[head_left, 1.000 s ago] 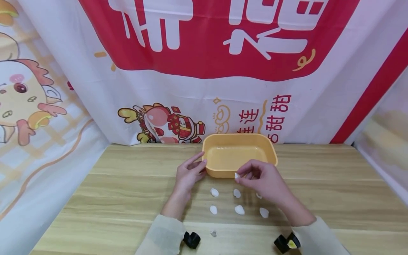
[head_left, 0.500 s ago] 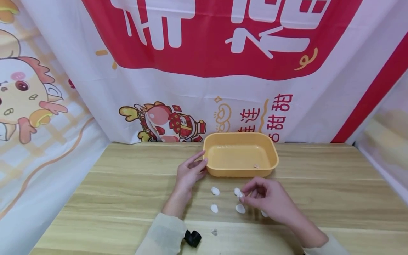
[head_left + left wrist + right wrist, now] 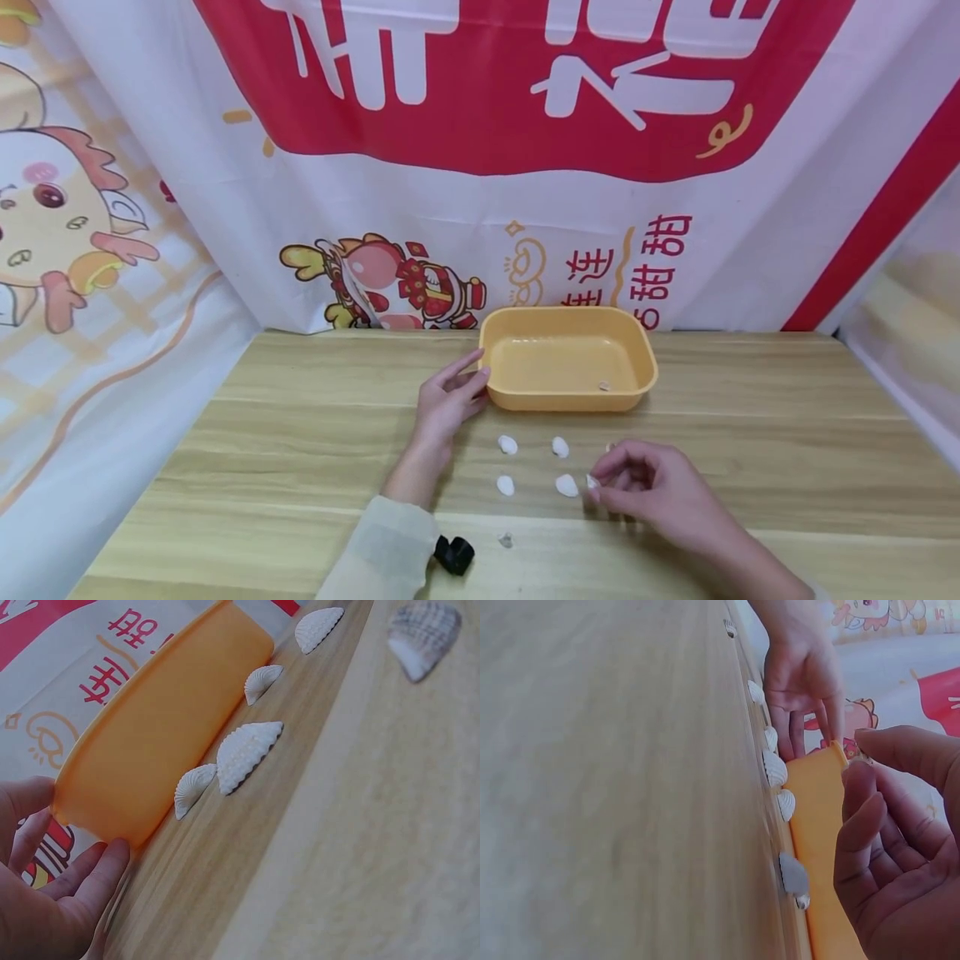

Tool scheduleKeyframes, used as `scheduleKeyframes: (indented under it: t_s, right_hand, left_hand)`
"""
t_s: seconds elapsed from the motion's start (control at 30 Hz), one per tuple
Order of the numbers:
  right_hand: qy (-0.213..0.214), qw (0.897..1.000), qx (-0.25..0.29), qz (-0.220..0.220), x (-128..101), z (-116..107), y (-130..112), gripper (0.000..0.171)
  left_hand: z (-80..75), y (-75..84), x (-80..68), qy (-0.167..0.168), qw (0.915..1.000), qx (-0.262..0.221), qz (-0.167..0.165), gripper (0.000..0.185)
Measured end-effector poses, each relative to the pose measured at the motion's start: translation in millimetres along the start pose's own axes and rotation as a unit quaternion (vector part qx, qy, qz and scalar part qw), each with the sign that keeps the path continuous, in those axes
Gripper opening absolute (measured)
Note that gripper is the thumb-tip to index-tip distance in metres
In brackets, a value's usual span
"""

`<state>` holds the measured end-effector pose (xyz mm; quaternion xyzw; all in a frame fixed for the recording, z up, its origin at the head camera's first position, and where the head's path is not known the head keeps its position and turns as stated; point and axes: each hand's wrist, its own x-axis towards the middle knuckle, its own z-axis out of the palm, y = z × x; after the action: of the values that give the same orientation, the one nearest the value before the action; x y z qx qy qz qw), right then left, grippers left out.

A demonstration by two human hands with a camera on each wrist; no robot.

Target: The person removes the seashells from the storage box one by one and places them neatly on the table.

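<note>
A yellow plastic tray stands on the wooden table with one small shell inside it. My left hand rests with straight fingers against the tray's left corner. In front of the tray lie several white shells, also seen in a row in the left wrist view. My right hand hovers low at the right of the shells and pinches a small white shell between thumb and forefinger.
A greyish shell lies near the table's front edge, beside the black wrist strap. A printed cloth banner hangs right behind the tray and along both sides of the table.
The right hand let go of a shell into the tray, drew back toward me over the shells, shifted right and now pinches another one. The left hand stayed at the tray.
</note>
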<state>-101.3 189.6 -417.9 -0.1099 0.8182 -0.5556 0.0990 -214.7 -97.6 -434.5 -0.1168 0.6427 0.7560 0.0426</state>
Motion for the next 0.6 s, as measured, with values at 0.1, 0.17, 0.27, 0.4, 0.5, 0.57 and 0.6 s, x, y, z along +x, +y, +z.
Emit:
scheduleKeyframes:
  t_s: [0.1, 0.17, 0.27, 0.4, 0.5, 0.57, 0.6]
  right_hand:
    - [-0.011, 1.000, -0.002, 0.021, -4, -3, 2, 0.024]
    - [-0.024, 0.999, -0.005, 0.038, -4, -3, 2, 0.025]
    - [-0.047, 0.998, -0.007, 0.044, -3, -1, 2, 0.024]
    - [-0.069, 0.997, -0.017, 0.034, -4, 5, 3, 0.021]
    - [-0.078, 0.996, -0.039, 0.002, -5, 12, 5, 0.016]
    - [-0.077, 0.995, -0.062, -0.026, -6, 16, 5, 0.014]
    - [-0.078, 0.994, -0.072, -0.035, -7, 17, 5, 0.013]
  left_hand:
    - [1.5, -0.3, 0.0, 0.003, 1.0000, -0.001, 0.000, 0.040]
    - [0.5, -0.4, 0.0, 0.006, 1.0000, -0.003, 0.000, 0.039]
    - [-0.1, -0.8, 0.2, 0.003, 1.0000, -0.002, 0.004, 0.039]
    - [0.0, -1.1, 0.6, -0.004, 1.0000, 0.000, 0.008, 0.039]
    - [0.2, -1.1, 0.3, -0.004, 1.0000, 0.001, 0.007, 0.039]
    - [0.6, -0.4, -0.2, -0.003, 1.0000, 0.005, 0.006, 0.039]
    - [0.6, 0.0, -0.6, -0.002, 0.9999, 0.007, 0.007, 0.039]
